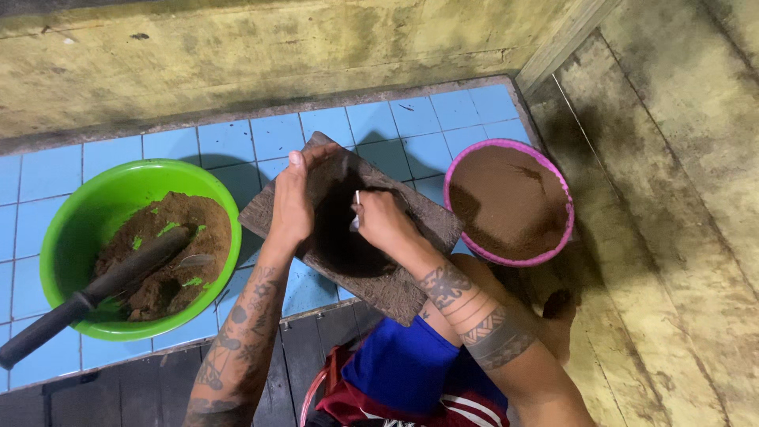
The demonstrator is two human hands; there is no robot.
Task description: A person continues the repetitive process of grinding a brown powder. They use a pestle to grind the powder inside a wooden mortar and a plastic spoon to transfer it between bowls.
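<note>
Nearest the camera, the person's lap in blue and dark red cloth (pixel 411 372) is showing at the lower edge, with both tattooed forearms reaching away from it. The left hand (pixel 291 207) is lying along the far left edge of a dark wooden mortar block (pixel 411 292), fingers together and curled over the rim, steadying it. The right hand (pixel 383 223) is closed around a small metal spoon (pixel 356 215), its tip dipping into the dark hollow (pixel 340 237) at the middle of the block. The block is resting tilted on a blue tiled ledge (pixel 237 138), its near corner overhanging toward the lap. To the left, a green plastic bowl (pixel 75 229) is holding brown powder (pixel 190 217) flecked with green, and a black pestle (pixel 87 296) is leaning across its rim, the handle pointing toward the lower left. To the right, just beside the block, a pink-rimmed bowl (pixel 553 174) is holding a level fill of finer brown powder (pixel 506 202)
</note>
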